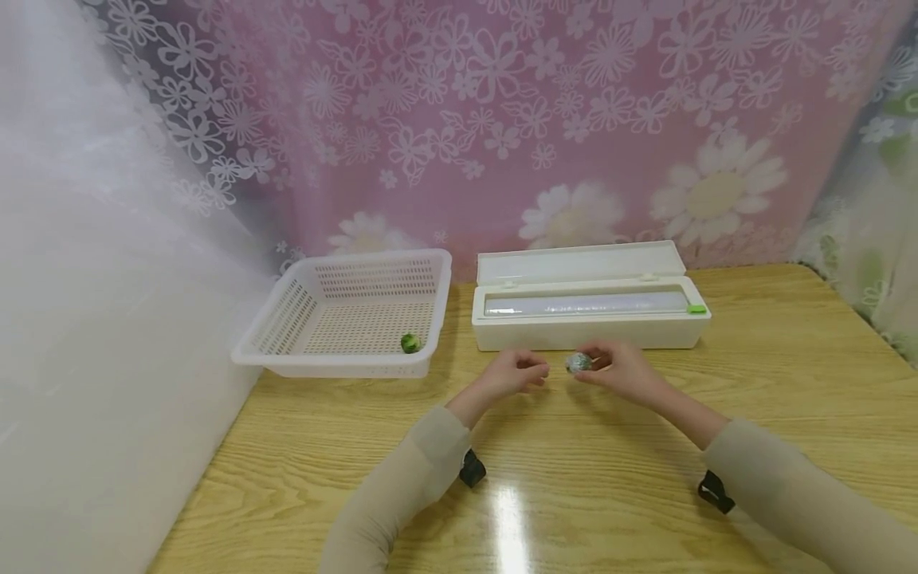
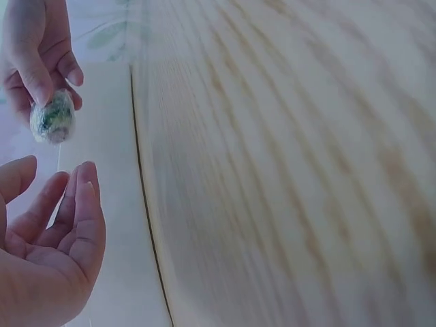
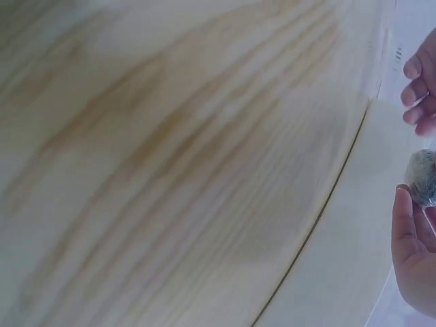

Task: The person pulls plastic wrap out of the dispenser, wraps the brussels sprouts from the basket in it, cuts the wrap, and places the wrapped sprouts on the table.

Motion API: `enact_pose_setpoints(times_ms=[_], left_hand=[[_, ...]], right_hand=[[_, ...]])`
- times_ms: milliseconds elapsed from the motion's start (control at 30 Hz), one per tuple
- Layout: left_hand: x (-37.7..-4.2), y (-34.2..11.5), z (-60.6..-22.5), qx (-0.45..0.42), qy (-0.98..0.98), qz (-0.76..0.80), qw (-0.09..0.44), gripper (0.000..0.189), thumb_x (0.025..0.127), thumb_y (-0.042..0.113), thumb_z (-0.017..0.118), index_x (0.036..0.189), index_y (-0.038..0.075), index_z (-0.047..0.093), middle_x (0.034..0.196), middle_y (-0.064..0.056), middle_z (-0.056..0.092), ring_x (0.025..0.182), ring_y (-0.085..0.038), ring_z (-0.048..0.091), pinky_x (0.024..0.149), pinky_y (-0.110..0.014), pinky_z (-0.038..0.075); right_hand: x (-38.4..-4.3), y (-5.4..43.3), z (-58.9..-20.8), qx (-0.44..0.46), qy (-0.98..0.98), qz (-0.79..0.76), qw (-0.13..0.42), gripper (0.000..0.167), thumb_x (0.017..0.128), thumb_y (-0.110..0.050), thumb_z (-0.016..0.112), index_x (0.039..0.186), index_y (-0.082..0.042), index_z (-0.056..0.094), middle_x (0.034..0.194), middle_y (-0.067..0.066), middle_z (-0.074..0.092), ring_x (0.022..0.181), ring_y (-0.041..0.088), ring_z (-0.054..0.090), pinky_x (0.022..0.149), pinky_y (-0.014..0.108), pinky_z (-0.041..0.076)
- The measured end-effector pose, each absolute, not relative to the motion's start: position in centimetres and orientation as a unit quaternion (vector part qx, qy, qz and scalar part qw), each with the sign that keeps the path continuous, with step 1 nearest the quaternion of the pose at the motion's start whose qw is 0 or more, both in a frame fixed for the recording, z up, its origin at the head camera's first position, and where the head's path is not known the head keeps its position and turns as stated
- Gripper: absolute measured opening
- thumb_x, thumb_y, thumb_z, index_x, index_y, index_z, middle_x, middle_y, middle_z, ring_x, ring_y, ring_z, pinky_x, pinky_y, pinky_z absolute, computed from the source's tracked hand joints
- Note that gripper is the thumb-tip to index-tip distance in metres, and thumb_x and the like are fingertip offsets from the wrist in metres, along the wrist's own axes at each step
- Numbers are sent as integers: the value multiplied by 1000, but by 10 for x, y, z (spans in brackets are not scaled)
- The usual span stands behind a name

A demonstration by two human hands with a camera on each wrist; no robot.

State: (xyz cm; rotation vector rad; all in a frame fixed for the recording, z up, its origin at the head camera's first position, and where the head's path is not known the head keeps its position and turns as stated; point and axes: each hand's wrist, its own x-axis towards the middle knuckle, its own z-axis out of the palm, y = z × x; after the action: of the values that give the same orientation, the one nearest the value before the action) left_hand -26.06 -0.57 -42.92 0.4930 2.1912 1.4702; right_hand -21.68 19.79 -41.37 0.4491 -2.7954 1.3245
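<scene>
Left of white box [image 1: 527,336]: white basket [image 1: 330,361], green sprout [image 1: 410,343] seen inside. Near box's front left: left hand [image 1: 511,373], fingers loosely bent, nothing held. Near box's front middle: wrapped sprout [image 1: 577,363], pinched by right hand [image 1: 625,371], raised or resting unclear. Judged light, firm, slippery outside, easily bruised; best held round sides with gentle fingertips.

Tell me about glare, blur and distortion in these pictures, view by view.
Head view: white glare streaks the glossy yellow wooden tabletop, faint shadow below the right hand; left wrist view: bluish, washed-out cast, grain soft, the base edge of the long white plastic box slightly bowed; right wrist view: similarly hazy, the small round film-wrapped green item cut off by the frame.
</scene>
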Motion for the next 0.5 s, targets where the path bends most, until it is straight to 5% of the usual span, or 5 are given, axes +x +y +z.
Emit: enact_pose_setpoints(times_ms=[500], left_hand=[[-258,-27,-426,208,818,505,182,27,88,20,55,106,0,61,91,-5,61,80,-14,58,68,-27,48]], right_hand=[[-207,248,-412,118,-910,397,35,37,77,-18,69,104,5,57,93,16,61,81,28,58,61,29,47]])
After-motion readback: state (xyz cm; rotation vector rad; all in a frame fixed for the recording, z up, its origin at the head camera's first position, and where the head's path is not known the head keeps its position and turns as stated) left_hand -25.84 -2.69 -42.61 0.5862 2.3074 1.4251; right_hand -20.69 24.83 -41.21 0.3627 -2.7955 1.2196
